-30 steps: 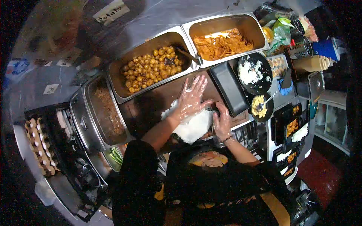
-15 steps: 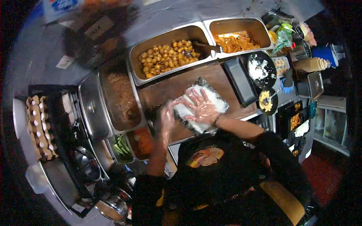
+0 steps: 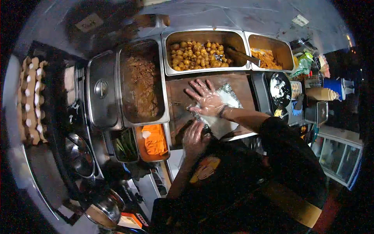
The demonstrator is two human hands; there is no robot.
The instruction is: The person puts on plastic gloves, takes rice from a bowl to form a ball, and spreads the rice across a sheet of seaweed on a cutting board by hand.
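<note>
A dark seaweed sheet (image 3: 230, 91) spread with white rice (image 3: 232, 102) lies on a brown board (image 3: 177, 91). My right hand (image 3: 206, 99), in a clear plastic glove, rests across the left part of the rice with its fingers spread and reaching past the sheet onto the board. Below it, my left hand (image 3: 194, 136) is at the sheet's near left corner, fingers extended and slightly bent, close to the edge. It does not visibly grip anything. Part of the sheet is hidden under my right hand.
Behind the board stand metal pans of small round potatoes (image 3: 196, 54) and orange-brown strips (image 3: 266, 58). Left are a meat pan (image 3: 142, 87), carrot strips (image 3: 155, 142) and green strips (image 3: 126, 146). A black tray (image 3: 261, 91) and black pan (image 3: 280, 89) border the right; egg cartons (image 3: 29, 99) sit far left.
The camera view has turned and shifted. My right hand has moved to the sheet's left side, fingers past its edge. My left hand has come down to the near left corner.
</note>
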